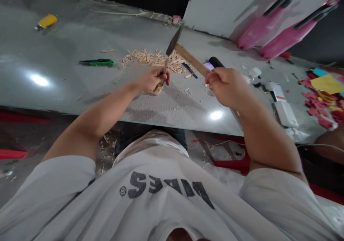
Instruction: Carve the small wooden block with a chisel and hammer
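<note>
A hammer (192, 59) is held by its wooden handle in my right hand (224, 85), its dark head raised above the table. My left hand (157, 80) is closed around an upright chisel-like tool (166, 65), whose top end is just under the hammer head. Beneath my left hand lies a small wooden piece (156, 90) with a carved hollow, partly covered by the fingers. A heap of wood shavings (146, 57) is spread behind my left hand.
On the grey table (88, 87) lie a green-handled tool (100, 62), a yellow object (47, 21) and a dark pen (190, 70). White boxes (285, 114) and colourful scraps (321, 105) are at right. Pink bottle-like objects (258, 29) stand behind.
</note>
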`<state>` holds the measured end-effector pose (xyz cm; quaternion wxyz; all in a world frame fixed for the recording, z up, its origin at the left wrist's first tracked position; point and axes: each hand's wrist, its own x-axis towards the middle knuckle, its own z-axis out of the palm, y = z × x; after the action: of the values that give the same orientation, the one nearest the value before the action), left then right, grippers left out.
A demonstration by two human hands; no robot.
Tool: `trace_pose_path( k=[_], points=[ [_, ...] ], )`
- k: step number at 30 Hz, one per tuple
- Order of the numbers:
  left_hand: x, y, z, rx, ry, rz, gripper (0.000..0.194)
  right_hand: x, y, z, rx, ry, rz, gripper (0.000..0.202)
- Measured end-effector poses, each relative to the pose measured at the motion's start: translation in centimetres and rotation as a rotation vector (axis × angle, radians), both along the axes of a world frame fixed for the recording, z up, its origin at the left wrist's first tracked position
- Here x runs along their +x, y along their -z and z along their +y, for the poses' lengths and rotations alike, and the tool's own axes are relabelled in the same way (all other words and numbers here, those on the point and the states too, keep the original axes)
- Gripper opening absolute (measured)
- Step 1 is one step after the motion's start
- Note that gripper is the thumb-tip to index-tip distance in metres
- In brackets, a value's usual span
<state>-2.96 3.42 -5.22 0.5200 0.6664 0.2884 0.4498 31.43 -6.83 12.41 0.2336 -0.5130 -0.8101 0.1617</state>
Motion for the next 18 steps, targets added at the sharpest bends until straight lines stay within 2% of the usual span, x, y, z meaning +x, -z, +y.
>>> trace_pose_path(
  k=[4, 9, 13, 14, 18],
  points=[
    [0.22, -0.05, 0.17, -0.011, -0.011, -0.016, 0.049, -0.16, -0.26, -0.57, 0.130, 0.062, 0.129, 0.072],
    [0.75, 0.02, 0.22, -0.010, -0.029, -0.043, 0.054, -0.63, -0.35, -0.53, 0.008, 0.017, -0.098, 0.064],
    [0.93, 0.07, 0.22, 0.005, -0.033, -0.039, 0.050, -0.81, -0.48, -0.49, 0.148, 0.059, 0.090, 0.053],
    [0.93, 0.08, 0.22, 0.002, -0.032, -0.038, 0.047, -0.78, -0.44, -0.47, 0.139, 0.070, 0.085, 0.051],
    [0.92, 0.09, 0.20, -0.037, -0.023, -0.025, 0.037, -0.30, -0.28, -0.29, 0.029, 0.067, -0.108, 0.053]
  ],
)
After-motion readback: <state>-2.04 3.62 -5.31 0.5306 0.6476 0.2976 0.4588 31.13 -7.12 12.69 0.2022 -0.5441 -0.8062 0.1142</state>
